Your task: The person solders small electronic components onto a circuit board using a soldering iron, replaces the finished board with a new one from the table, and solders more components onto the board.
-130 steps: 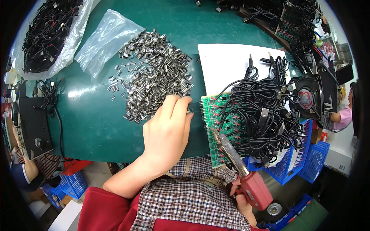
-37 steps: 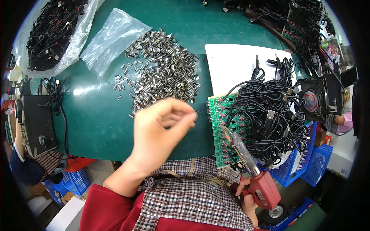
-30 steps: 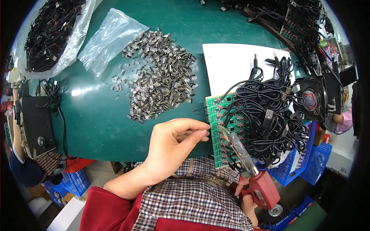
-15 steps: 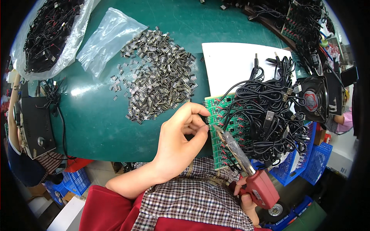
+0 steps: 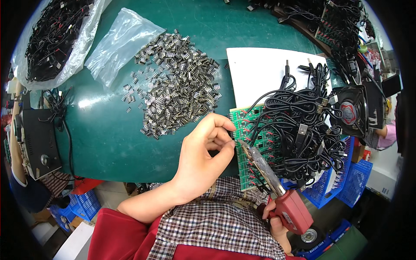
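Metal parts pile (image 5: 175, 84) left of circuit board (image 5: 249, 147); cable bundle (image 5: 299, 125) on board.

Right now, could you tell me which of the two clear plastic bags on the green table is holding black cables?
The large bag at the far left corner, stuffed with black cables. The smaller bag beside the pile of metal parts lies flat and looks empty.

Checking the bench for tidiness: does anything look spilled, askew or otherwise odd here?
The small metal parts lie in a loose heap on the green table, with strays scattered off its left edge. The black cables are tangled over the circuit board, hiding much of it. Nothing looks damaged.
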A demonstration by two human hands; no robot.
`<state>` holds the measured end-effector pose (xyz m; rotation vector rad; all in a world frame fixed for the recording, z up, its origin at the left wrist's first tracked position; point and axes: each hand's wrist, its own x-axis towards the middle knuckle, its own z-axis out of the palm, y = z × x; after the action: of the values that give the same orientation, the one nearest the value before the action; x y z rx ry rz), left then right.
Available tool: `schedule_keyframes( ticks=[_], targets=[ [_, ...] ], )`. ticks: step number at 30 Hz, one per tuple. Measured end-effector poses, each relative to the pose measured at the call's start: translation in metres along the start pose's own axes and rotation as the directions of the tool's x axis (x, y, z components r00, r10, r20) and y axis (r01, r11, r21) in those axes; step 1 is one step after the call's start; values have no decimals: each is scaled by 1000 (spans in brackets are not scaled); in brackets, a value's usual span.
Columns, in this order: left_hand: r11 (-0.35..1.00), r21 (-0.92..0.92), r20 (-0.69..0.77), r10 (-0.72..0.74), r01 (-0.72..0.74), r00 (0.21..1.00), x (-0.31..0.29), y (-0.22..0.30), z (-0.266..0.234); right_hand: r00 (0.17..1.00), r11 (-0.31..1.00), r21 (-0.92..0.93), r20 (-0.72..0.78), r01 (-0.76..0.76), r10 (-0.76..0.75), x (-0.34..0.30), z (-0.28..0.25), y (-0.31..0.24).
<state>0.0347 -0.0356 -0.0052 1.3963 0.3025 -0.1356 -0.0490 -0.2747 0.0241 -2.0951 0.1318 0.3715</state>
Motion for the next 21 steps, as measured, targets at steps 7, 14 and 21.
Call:
schedule_keyframes(
  ticks=[7, 14, 21],
  targets=[
    [999, -50, -20, -13, 12, 1000, -2, -1, 2, 1000, 995, 104, 19, -5, 3, 1, 0, -4],
    [999, -52, -45, -2, -1, 999, -2, -1, 2, 999, 992, 124, 11, -36, 35, 2, 3, -10],
    [1000, -20, -9, 2, -2, 1000, -1, -2, 1, 998, 975, 211, 37, -64, 57, 1, 2, -7]
  ],
)
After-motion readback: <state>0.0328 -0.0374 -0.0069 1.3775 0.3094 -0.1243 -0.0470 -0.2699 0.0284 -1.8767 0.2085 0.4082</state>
